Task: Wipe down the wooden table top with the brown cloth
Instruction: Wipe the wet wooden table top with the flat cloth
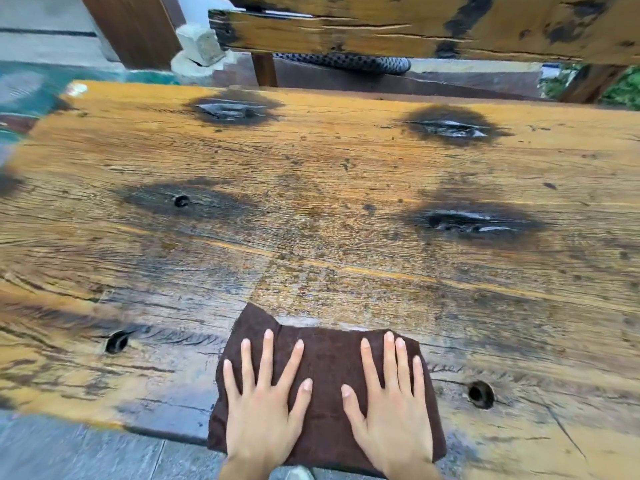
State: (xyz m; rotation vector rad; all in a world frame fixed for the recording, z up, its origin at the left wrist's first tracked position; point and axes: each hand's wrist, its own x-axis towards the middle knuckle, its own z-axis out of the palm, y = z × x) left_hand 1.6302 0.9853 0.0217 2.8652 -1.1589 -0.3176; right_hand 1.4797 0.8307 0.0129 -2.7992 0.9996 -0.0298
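At 6 o'clock in the view, the left hand point(263, 407) and right hand point(391, 407) lie flat, side by side and a little apart, on the brown cloth point(325, 368). The fingers are straight and spread, palms pressing down, nothing gripped. The cloth lies flattened at the near edge of the wooden table top point(311, 237), with grey floor tiles point(69, 452) showing below that edge at 7 o'clock. From the cloth, a small round hole point(480, 394) sits in the wood at 3 o'clock and another hole point(116, 342) at 9 o'clock. Farther up the board, dark scorched-looking knots point(474, 221) mark the grain at 1 and 11 o'clock. Beyond the far edge, at 12 to 1 o'clock, runs a weathered plank point(415, 29), with a patterned hose point(346, 62) beneath it and a pale stone block point(199, 45) at 11 o'clock.
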